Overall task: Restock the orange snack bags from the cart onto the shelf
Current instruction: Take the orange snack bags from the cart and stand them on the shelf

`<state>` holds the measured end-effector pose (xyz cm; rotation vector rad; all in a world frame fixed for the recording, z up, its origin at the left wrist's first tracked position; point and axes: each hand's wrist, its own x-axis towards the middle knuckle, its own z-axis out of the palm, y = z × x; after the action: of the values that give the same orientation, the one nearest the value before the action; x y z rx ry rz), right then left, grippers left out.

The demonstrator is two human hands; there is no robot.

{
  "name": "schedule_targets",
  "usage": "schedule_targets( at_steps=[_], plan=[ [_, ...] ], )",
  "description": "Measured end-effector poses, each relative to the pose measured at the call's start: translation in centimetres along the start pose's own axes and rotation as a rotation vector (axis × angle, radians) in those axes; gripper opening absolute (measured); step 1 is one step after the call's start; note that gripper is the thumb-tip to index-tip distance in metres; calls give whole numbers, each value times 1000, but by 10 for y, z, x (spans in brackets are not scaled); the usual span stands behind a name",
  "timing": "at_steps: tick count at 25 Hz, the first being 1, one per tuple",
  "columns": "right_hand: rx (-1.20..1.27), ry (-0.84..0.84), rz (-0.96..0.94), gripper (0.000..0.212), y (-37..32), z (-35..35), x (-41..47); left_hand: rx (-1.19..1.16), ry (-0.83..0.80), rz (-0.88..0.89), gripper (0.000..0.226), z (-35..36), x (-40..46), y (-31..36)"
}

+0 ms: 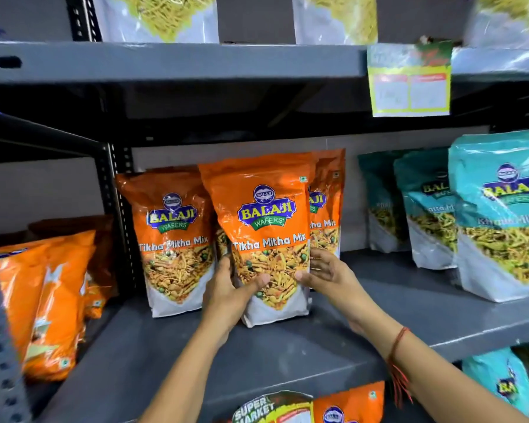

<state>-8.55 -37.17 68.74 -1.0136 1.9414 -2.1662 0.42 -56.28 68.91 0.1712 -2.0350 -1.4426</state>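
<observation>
An orange Balaji Tikha Mitha Mix bag (266, 215) stands upright on the grey shelf (379, 303), in the middle of the view. My left hand (229, 288) grips its lower left side with the thumb across the front. My right hand (321, 273) holds its lower right edge. A second orange bag (174, 236) stands just to its left. A third orange bag (329, 203) stands behind it on the right, partly hidden. At the bottom edge another orange bag (345, 406) shows, with the cart out of view.
Teal Balaji bags (501, 218) stand on the right of the same shelf. More orange bags (43, 300) lean in the neighbouring bay on the left, past the perforated upright (116, 209). A price tag (409, 80) hangs from the upper shelf, which carries pale noodle-snack bags (162, 16).
</observation>
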Motion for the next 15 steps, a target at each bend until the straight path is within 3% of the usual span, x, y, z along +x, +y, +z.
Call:
schedule_targets(
  at_steps=[4,7,10,15],
  plan=[
    [-17,111,-52,60,-4,-2,-9,38,189,171,94,-1,-19,19],
    [-17,288,-98,58,-23,-14,-26,-65,274,415,77,19,-41,53],
    [5,449,-208,52,-57,-33,-53,-244,166,480,64,64,-57,92],
    [13,673,-345,44,-116,-98,-130,-606,-201,377,53,175,-90,141]
  ],
)
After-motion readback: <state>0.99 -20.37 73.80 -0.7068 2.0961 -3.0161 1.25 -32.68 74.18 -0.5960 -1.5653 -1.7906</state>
